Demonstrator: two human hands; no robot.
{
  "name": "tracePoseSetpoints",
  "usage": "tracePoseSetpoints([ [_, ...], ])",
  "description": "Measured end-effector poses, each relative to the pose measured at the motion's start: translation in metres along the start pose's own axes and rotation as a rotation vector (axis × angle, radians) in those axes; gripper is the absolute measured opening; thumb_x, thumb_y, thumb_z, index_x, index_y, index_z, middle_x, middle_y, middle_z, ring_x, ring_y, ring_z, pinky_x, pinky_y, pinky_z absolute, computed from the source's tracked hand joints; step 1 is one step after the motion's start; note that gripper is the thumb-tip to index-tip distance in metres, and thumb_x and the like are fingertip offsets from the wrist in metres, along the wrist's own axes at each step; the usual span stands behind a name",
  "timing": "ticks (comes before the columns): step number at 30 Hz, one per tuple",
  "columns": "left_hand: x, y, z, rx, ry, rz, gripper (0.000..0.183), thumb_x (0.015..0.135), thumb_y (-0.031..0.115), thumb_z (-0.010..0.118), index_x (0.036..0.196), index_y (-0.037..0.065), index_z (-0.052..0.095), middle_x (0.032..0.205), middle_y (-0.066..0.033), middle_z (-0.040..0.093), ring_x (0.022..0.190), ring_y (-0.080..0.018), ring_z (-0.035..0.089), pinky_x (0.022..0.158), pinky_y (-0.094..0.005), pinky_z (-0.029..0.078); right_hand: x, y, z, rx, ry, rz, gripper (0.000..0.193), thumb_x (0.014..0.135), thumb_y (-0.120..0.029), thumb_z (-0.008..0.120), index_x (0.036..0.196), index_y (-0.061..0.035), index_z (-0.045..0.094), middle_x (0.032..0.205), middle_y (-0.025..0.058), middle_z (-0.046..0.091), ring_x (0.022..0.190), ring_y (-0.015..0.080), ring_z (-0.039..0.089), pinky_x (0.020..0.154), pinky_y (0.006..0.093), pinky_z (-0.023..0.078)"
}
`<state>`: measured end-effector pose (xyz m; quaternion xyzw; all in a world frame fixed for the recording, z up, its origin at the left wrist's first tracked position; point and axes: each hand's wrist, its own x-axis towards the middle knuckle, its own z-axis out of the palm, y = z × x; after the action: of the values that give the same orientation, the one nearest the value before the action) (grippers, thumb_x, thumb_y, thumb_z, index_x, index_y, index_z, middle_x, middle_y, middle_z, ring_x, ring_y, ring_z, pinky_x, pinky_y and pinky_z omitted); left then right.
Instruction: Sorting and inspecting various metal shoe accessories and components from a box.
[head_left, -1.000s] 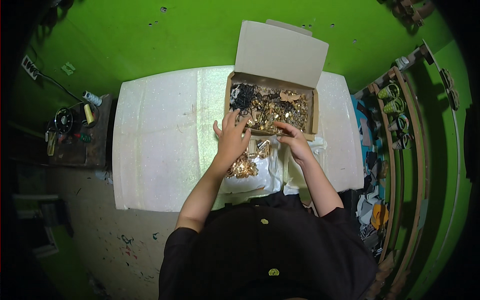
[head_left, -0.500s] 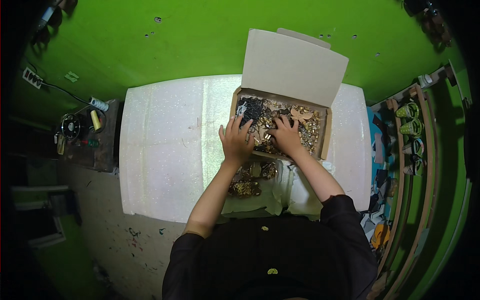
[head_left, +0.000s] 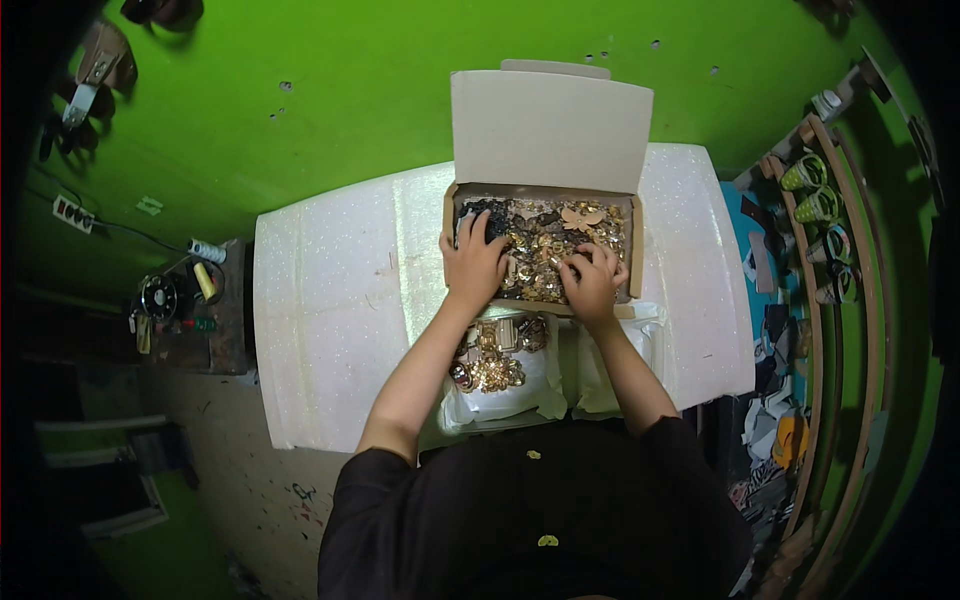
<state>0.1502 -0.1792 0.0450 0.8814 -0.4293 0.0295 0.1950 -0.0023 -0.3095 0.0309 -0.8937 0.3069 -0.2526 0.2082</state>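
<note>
A cardboard box (head_left: 637, 250) with its lid (head_left: 550, 130) raised lies on the white table and holds many small gold-coloured metal pieces (head_left: 530, 265). Black beads or chain (head_left: 492, 208) fill its far left corner. My left hand (head_left: 473, 265) rests on that dark heap with fingers spread. At the near right of the box, my right hand (head_left: 595, 285) has its fingers curled together among the gold pieces; whatever is at the fingertips is too small to name. A tan butterfly-shaped piece (head_left: 582, 218) lies beyond the right hand.
White packages (head_left: 500, 402) sit between the box and my body, with gold hardware (head_left: 495, 373) on the left one. Glittery white sheeting covers the table (head_left: 330, 310). Left stands a small dark table (head_left: 215, 350) with thread spools (head_left: 208, 250); right, a wooden rack (head_left: 845, 200) holds sandals.
My right hand has drawn toward the box's near right part, and its fingers have curled in. My left hand stays over the black heap. The whole view has shifted slightly.
</note>
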Motion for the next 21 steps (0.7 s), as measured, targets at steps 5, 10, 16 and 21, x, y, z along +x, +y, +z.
tracePoseSetpoints([
  [5,0.042,-0.012,0.042,0.241,-0.142,0.160,0.021,0.074,0.022,0.068,0.095,0.019,0.071,0.136,-0.0136,0.040,0.130,-0.0312,0.031,0.102,-0.0636,0.017,-0.010,-0.003,0.005,-0.012,0.163,-0.079,0.010,0.081,-0.021,0.063,0.085,-0.0131,0.068,0.108,0.0063,0.058,0.114,0.0265,0.045,0.095,0.0510,0.021],
  [10,0.053,-0.012,0.043,0.181,-0.211,0.183,0.014,0.072,0.019,0.066,0.084,0.015,0.072,0.136,-0.0152,0.041,0.130,-0.0329,0.031,0.104,-0.0624,0.014,-0.011,0.002,0.005,-0.011,0.181,-0.088,0.010,0.081,-0.020,0.062,0.087,-0.0135,0.067,0.109,0.0064,0.057,0.113,0.0249,0.046,0.094,0.0492,0.021],
  [16,0.046,-0.011,0.013,0.014,-0.174,0.093,0.018,0.069,0.026,0.073,0.084,0.018,0.070,0.139,-0.0145,0.038,0.134,-0.0338,0.025,0.103,-0.0651,0.011,-0.006,0.000,0.004,0.036,0.201,-0.089,0.009,0.081,-0.019,0.063,0.087,-0.0134,0.067,0.108,0.0075,0.056,0.112,0.0241,0.046,0.094,0.0478,0.021],
  [21,0.015,0.007,-0.036,-0.077,-0.014,0.056,0.016,0.068,0.028,0.074,0.080,0.019,0.070,0.140,-0.0150,0.038,0.134,-0.0345,0.023,0.099,-0.0677,0.008,-0.015,0.001,0.004,0.029,0.195,-0.152,0.008,0.080,-0.018,0.064,0.086,-0.0137,0.068,0.108,0.0063,0.056,0.113,0.0238,0.046,0.094,0.0483,0.021],
])
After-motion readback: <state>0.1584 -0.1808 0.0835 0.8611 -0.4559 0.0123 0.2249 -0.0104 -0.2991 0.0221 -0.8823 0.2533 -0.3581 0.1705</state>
